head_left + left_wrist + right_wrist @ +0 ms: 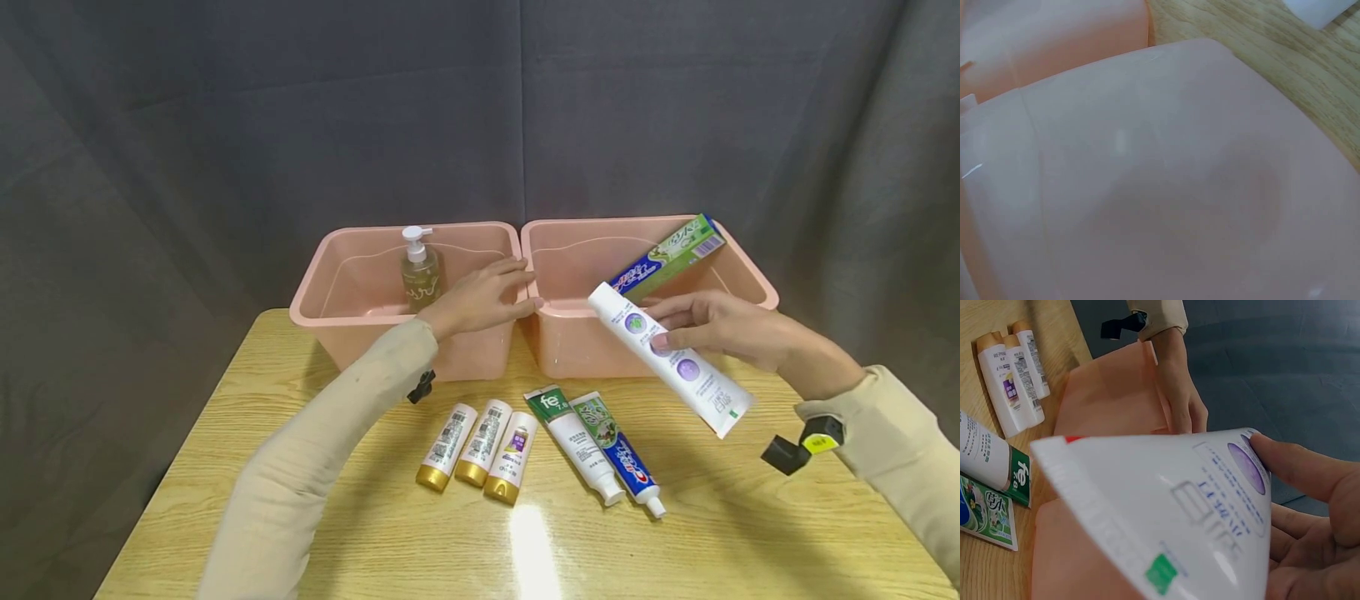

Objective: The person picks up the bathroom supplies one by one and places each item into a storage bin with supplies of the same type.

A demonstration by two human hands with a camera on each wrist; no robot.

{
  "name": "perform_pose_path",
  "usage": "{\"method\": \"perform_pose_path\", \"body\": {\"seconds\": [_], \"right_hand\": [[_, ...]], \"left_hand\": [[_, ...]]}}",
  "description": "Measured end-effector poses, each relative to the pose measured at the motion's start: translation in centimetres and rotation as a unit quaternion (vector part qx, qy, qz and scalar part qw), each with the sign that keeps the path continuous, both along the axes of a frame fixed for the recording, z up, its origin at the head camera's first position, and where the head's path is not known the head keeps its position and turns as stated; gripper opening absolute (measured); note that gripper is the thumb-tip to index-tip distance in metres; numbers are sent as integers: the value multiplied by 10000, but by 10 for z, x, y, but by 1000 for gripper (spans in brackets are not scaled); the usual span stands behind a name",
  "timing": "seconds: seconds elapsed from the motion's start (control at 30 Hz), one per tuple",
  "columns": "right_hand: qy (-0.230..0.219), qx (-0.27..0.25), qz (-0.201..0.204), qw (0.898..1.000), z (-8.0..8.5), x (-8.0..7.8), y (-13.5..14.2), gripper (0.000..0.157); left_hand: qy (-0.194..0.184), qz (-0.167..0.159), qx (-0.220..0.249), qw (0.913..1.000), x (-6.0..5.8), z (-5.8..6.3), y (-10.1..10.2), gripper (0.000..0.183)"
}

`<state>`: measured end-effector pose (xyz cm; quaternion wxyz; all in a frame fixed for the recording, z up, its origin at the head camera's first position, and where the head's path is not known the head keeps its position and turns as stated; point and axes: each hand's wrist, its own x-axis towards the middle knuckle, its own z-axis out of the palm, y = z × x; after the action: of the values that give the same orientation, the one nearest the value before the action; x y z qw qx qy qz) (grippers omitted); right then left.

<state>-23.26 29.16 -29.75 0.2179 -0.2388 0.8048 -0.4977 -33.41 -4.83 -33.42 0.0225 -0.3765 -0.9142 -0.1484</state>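
My right hand (720, 329) pinches a white toothpaste tube (678, 367) with purple round marks, thumb on its printed face. The tube slants in front of the right pink bin (577, 346), its white cap toward the upper left. Close up in the right wrist view, the flat crimped end of the tube shows a green mark. A toothpaste box (667, 254), green and blue, leans inside the right bin. My left hand (483, 296) rests at the adjoining rims of the two bins, fingers loosely extended. Behind its wrist, a pump bottle (422, 279) stands in the left pink bin (360, 312).
Several items lie on the wooden table (390, 550) before the bins. Three white bottles with gold caps (480, 446) are side by side. To their right are a green-and-white toothpaste tube (577, 442) and a blue-and-green one (618, 450). A dark curtain (375, 108) hangs behind.
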Motion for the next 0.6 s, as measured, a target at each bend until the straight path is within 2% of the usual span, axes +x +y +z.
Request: {"method": "perform_pose_path", "body": {"seconds": [0.2,0.6], "right_hand": [[91,-36,-385,9992,6,-2,-7,42],[44,-288,-425,9987,11,-14,-12,35]], "left_hand": [[-75,-3,65,10000,2,1,-1,65],[-48,12,19,10000,0,1,0,66]]}}
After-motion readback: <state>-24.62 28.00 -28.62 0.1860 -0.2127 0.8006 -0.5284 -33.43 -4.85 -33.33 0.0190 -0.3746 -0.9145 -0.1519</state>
